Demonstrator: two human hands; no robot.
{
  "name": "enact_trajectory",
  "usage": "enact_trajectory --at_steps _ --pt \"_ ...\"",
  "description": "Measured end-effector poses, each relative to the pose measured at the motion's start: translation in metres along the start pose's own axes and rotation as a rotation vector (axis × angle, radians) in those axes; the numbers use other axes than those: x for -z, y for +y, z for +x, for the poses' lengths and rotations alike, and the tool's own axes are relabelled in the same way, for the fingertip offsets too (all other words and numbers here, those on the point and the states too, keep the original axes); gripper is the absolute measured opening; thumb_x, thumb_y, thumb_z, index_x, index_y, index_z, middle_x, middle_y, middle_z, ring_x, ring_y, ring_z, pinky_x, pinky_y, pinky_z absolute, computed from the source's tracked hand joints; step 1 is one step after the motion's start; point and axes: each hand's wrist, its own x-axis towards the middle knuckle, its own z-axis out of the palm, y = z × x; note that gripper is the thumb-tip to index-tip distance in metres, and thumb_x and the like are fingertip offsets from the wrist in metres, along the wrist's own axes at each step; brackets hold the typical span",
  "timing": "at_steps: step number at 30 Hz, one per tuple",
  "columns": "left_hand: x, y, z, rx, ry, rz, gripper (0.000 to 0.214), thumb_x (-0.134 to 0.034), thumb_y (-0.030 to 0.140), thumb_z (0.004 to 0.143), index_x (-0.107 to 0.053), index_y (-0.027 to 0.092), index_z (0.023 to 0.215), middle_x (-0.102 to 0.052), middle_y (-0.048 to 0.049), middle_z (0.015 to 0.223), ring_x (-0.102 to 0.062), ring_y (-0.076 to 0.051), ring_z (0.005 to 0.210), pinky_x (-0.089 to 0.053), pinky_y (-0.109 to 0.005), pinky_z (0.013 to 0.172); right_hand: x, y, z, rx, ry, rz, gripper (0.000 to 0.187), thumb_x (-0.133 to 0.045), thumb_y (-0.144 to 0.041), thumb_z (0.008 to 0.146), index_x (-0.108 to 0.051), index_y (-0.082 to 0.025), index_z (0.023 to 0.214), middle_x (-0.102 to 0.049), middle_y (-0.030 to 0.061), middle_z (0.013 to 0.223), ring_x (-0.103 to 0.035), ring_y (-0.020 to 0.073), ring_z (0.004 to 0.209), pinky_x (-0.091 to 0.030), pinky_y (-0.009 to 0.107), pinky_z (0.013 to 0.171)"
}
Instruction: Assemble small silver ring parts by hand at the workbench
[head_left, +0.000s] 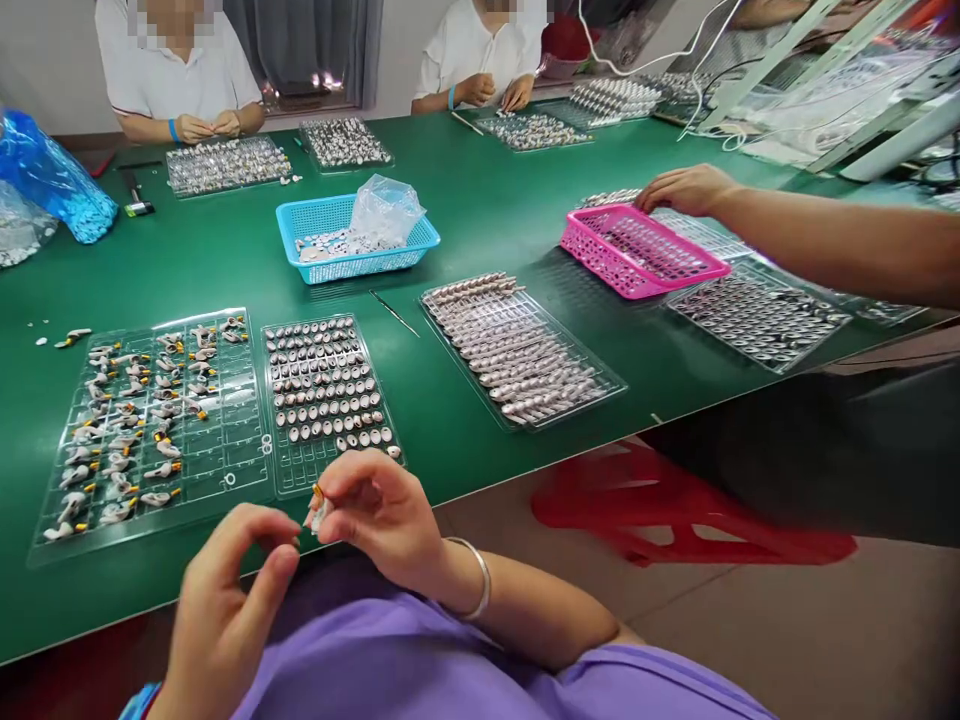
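Close to my body, just off the table's front edge, my right hand (pixel 382 520) pinches a small white earbud part (pixel 319 512) with an orange strip on it. My left hand (pixel 232 590) is beside it, thumb and forefinger curved with a gap between them, and nothing shows in that gap. Ahead of my left hand lies a clear plastic tray (pixel 259 465) with rows of similar white earbud parts (pixel 124 435) with orange tabs. Right of that, a narrower tray (pixel 292 480) holds rows of small oval white shells (pixel 322 385).
A tray of white stick-shaped parts (pixel 517 350), thin tweezers (pixel 394 312), a blue basket (pixel 360 265) and a pink basket (pixel 645 280) stand on the green table (pixel 480 230). A co-worker's arm (pixel 825 230) reaches in at right. A red stool (pixel 690 510) is below. Two people work opposite.
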Motion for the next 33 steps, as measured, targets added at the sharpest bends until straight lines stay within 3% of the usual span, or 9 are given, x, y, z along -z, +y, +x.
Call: enact_trajectory --at_steps 1,2,4,6,13,21,28,33 --pt "-0.009 -0.002 0.005 0.031 -0.154 -0.111 0.038 -0.061 0.057 0.082 -0.07 0.02 0.08 -0.07 -0.0026 0.075 -0.067 -0.019 0.068 -0.057 -0.028 0.06 0.0 0.001 -0.006 0.106 0.015 -0.107 0.02 -0.078 -0.028 0.077 -0.06 -0.023 0.086 -0.066 -0.0009 0.078 -0.069 0.0117 0.069 -0.059 0.023 0.065" --pt "-0.017 -0.004 0.008 0.074 -0.216 -0.201 0.039 -0.06 0.058 0.083 -0.07 0.021 0.078 -0.069 -0.0019 0.071 -0.066 -0.018 0.066 -0.056 -0.026 0.059 0.001 0.001 -0.01 0.197 0.016 -0.221 0.016 -0.075 -0.027 0.08 -0.061 -0.023 0.087 -0.067 0.0004 0.08 -0.069 0.0123 0.071 -0.059 0.024 0.066" --pt "-0.028 -0.007 0.01 0.15 -0.264 -0.335 0.032 -0.063 0.052 0.083 -0.069 0.021 0.08 -0.069 -0.0007 0.071 -0.066 -0.017 0.066 -0.056 -0.024 0.06 0.004 0.001 -0.015 0.327 -0.012 -0.419 0.009 -0.071 -0.026 0.084 -0.063 -0.023 0.088 -0.069 0.0029 0.083 -0.069 0.0131 0.074 -0.059 0.024 0.068" --pt "-0.031 -0.009 0.007 0.182 -0.233 -0.376 0.024 -0.066 0.045 0.083 -0.068 0.022 0.08 -0.069 0.0 0.072 -0.065 -0.016 0.067 -0.055 -0.022 0.061 0.008 0.0 -0.017 0.388 -0.055 -0.528 0.005 -0.067 -0.023 0.087 -0.064 -0.023 0.091 -0.07 0.004 0.086 -0.07 0.0128 0.075 -0.06 0.022 0.067" --pt "-0.026 -0.009 0.005 0.073 -0.118 -0.214 0.016 -0.066 0.034 0.082 -0.068 0.02 0.073 -0.067 -0.0003 0.068 -0.062 -0.014 0.061 -0.053 -0.021 0.057 0.013 -0.004 -0.016 0.354 -0.096 -0.586 0.014 -0.071 -0.018 0.084 -0.064 -0.021 0.096 -0.07 0.0048 0.086 -0.069 0.0138 0.079 -0.061 0.023 0.072" --pt "-0.026 -0.015 0.005 0.087 -0.124 -0.177 0.014 -0.066 0.033 0.081 -0.071 0.021 0.078 -0.072 -0.0007 0.071 -0.067 -0.016 0.062 -0.055 -0.023 0.058 0.012 -0.008 -0.017 0.313 -0.175 -0.639 0.012 -0.065 -0.015 0.087 -0.063 -0.022 0.097 -0.07 0.0063 0.09 -0.069 0.0127 0.081 -0.061 0.022 0.073" --pt "-0.022 -0.017 0.002 -0.165 -0.011 0.096 0.003 -0.065 0.024 0.084 -0.067 0.023 0.082 -0.068 0.0024 0.073 -0.064 -0.013 0.063 -0.052 -0.022 0.063 0.014 -0.011 -0.014 0.336 -0.211 -0.737 0.024 -0.061 -0.011 0.087 -0.057 -0.022 0.109 -0.069 0.0067 0.089 -0.067 0.0152 0.086 -0.06 0.026 0.079" --pt "-0.023 -0.014 0.0 -0.382 0.067 0.263 0.008 -0.066 0.015 0.083 -0.064 0.022 0.087 -0.068 0.0008 0.076 -0.064 -0.013 0.068 -0.051 -0.024 0.069 0.015 -0.013 -0.014 0.403 -0.248 -0.897 0.019 -0.055 -0.01 0.088 -0.058 -0.019 0.105 -0.065 0.0079 0.085 -0.061 0.0157 0.076 -0.057 0.025 0.069"
